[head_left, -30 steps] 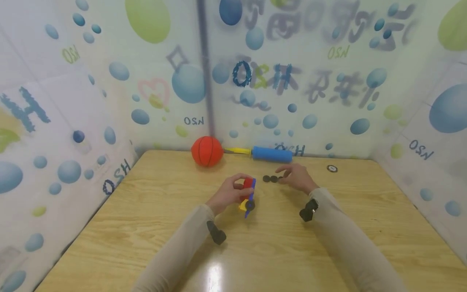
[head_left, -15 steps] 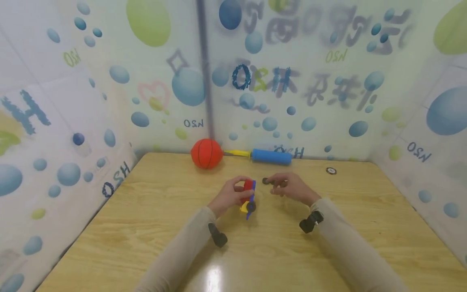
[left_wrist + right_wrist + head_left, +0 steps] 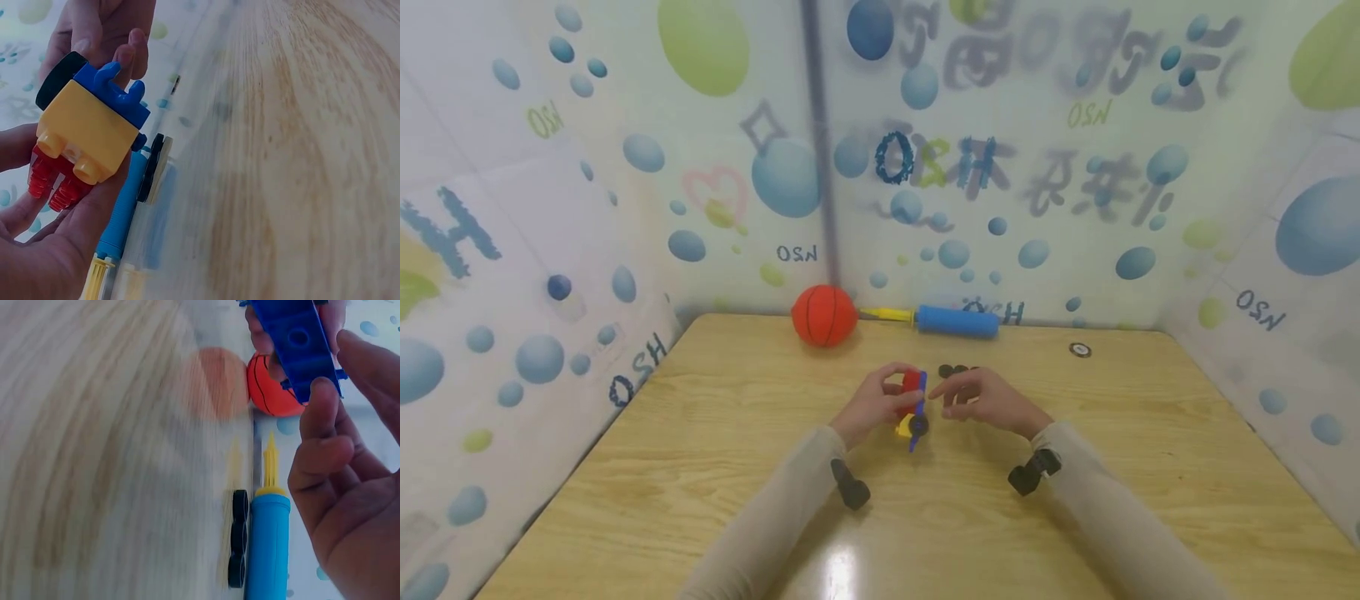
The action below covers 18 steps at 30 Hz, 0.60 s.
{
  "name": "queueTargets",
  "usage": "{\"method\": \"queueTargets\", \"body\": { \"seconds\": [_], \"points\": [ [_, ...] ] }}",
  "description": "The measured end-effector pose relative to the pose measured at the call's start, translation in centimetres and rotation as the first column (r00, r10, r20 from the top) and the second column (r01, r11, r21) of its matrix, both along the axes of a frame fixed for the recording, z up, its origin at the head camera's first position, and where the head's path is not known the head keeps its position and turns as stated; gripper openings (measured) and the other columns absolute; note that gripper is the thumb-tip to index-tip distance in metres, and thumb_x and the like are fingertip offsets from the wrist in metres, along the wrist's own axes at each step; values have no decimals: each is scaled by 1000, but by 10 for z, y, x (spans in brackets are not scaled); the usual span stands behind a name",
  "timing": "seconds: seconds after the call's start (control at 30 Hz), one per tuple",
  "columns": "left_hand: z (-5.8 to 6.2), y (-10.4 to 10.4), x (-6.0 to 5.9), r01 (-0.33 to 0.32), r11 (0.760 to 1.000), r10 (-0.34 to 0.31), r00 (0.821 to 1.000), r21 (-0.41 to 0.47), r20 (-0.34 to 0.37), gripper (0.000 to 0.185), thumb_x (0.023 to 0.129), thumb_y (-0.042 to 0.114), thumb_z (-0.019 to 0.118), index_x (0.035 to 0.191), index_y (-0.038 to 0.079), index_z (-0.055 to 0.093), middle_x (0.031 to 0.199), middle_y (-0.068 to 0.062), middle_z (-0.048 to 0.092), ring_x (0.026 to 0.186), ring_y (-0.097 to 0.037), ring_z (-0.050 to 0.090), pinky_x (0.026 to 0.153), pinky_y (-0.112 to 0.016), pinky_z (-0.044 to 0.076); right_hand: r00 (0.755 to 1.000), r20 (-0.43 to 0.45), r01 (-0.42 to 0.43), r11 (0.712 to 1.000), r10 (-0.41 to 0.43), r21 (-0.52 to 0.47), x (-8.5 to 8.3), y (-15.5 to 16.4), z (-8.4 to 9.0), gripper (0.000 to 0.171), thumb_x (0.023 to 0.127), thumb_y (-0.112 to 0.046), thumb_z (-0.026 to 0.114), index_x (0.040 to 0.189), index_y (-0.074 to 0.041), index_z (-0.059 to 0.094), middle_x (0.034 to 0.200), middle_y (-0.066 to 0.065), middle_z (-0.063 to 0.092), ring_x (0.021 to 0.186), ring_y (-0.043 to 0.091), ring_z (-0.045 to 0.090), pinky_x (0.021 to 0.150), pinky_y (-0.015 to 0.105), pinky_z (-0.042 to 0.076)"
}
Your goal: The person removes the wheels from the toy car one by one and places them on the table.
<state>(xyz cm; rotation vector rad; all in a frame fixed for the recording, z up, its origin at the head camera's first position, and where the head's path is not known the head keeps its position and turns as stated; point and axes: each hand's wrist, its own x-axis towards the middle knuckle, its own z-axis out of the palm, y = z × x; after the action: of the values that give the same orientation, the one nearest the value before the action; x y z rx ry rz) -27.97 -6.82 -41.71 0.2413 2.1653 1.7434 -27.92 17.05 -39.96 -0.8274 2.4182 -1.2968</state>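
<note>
Gripping the toy block car [image 3: 912,406] above the table's [image 3: 700,467] middle, the left hand [image 3: 872,402] has fingers curled round its red, yellow and blue body. Right hand [image 3: 985,398] sits just right of it, fingertips touching the blue part, whether pinching is unclear. Loose black wheels [image 3: 958,370] lie just beyond.

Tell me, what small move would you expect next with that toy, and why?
Probably the right hand presses a wheel onto the toy car that the left hand holds. The right fingertips sit at the car's blue base, and three spare black wheels lie on the table.
</note>
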Motion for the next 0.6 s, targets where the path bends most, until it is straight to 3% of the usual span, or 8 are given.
{"method": "queueTargets", "body": {
  "seconds": [0.27, 0.6],
  "points": [
    [2, 2, -2, -20, 1000, 20, 1000, 15, 17, 43, 96, 25, 69, 136, 22, 55, 133, -16, 62, 110, -25, 68, 90, -38, 60, 996, -57, -67, 997, 65, -34, 5, -8, -2, 28, 91, -14, 73, 119, -10, 72, 102, 12, 73, 87, 17, 68, 78, 30, 59],
    [1, 2, -6, -15, 1000, 15, 1000, 20, 19, 43, 96, 24, 69, 136, 24, 54, 130, -16, 64, 106, -23, 70, 87, -35, 60, 991, -60, -121, 991, 117, -63, 11, -18, -7, 30, 92, -15, 73, 122, -10, 71, 111, 11, 75, 88, 14, 67, 76, 29, 59]
  ]
}}
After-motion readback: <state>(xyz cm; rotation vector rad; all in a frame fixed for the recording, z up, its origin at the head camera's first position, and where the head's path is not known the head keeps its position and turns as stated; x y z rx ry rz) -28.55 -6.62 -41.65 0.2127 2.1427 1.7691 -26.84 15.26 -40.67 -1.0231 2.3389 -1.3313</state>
